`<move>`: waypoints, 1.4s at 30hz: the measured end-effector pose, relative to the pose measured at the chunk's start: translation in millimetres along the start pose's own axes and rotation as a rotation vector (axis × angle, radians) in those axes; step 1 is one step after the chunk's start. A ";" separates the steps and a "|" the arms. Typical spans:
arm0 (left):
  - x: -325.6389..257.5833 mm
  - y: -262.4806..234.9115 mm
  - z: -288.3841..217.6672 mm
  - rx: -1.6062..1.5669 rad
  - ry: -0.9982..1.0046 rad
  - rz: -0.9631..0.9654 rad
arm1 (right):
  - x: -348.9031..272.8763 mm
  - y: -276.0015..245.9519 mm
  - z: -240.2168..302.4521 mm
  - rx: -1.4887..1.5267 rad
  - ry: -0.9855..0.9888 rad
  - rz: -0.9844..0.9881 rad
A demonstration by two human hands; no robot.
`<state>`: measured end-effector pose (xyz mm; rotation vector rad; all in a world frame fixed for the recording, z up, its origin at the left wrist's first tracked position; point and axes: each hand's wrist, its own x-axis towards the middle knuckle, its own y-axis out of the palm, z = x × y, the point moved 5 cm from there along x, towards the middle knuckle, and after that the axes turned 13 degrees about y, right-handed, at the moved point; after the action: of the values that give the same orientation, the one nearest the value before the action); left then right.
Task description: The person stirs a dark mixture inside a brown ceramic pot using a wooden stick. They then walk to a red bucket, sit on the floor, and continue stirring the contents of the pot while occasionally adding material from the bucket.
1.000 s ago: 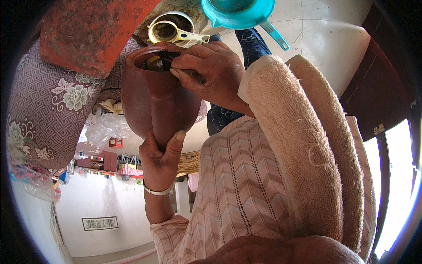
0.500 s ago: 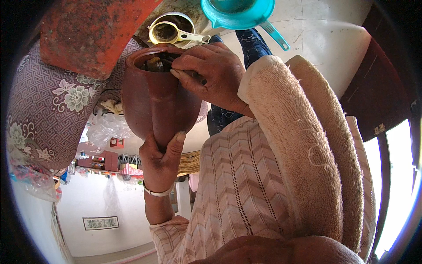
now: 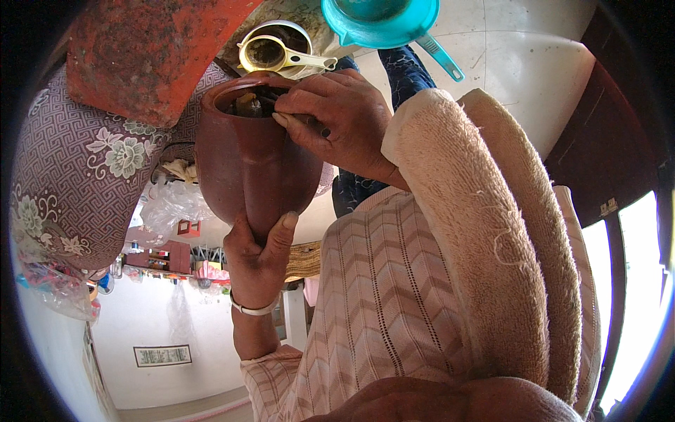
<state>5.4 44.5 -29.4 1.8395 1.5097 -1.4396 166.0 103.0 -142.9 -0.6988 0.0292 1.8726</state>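
A brown clay pot (image 3: 256, 165) is tilted in front of me, its round mouth toward the top of the view. My left hand (image 3: 260, 250) is closed around its stubby handle (image 3: 264, 218), thumb on top. At the mouth, my right hand (image 3: 341, 116) is closed in a pinch on a thin dark stick (image 3: 325, 131) that slants into the pot. Whether there is one stick or a pair, I cannot tell. Inside, just below the rim, a brownish wet-looking lump (image 3: 248, 105) shows; the rest of the contents is hidden.
Beyond the pot, a small yellow strainer (image 3: 266, 53) lies across a bowl (image 3: 299, 35). A turquoise strainer (image 3: 383, 24) with a long handle is further right. A worn red-orange board (image 3: 140, 60) and flower-patterned cloth (image 3: 84, 169) are at left. Clear plastic bags (image 3: 172, 204) lie near the cloth.
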 end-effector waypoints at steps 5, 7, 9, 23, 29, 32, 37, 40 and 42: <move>0.7 -0.7 1.3 0.021 -0.007 0.018 | -1.3 2.8 -4.5 -0.013 0.073 0.088; 2.6 0.4 -1.6 0.018 0.004 0.012 | -1.3 2.0 -5.8 -0.029 0.085 0.093; 2.7 1.6 -3.0 0.010 0.000 0.009 | -1.5 1.8 -6.0 -0.031 0.076 0.081; 2.4 3.8 -0.8 -0.006 0.027 -0.005 | -0.5 -0.9 -6.8 -0.079 0.041 0.091; -2.2 5.1 6.1 -0.002 -0.005 -0.021 | -2.4 5.8 -9.0 -0.027 0.030 0.060; 2.4 3.1 4.4 0.020 0.017 0.003 | -1.5 0.3 -8.2 -0.017 0.045 0.022; 4.6 5.3 -0.8 0.009 0.041 0.000 | -1.9 -1.0 -10.0 -0.015 0.047 0.008; 1.5 4.1 1.6 0.016 0.003 0.005 | -0.4 -2.4 -6.0 -0.020 0.011 -0.020; 1.8 3.9 1.8 0.019 -0.008 0.007 | 0.2 -4.0 -4.6 -0.023 -0.006 -0.043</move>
<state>7.7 42.6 -33.0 1.8463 1.4895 -1.4609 171.4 103.3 -145.6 -0.7041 -0.0112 1.8360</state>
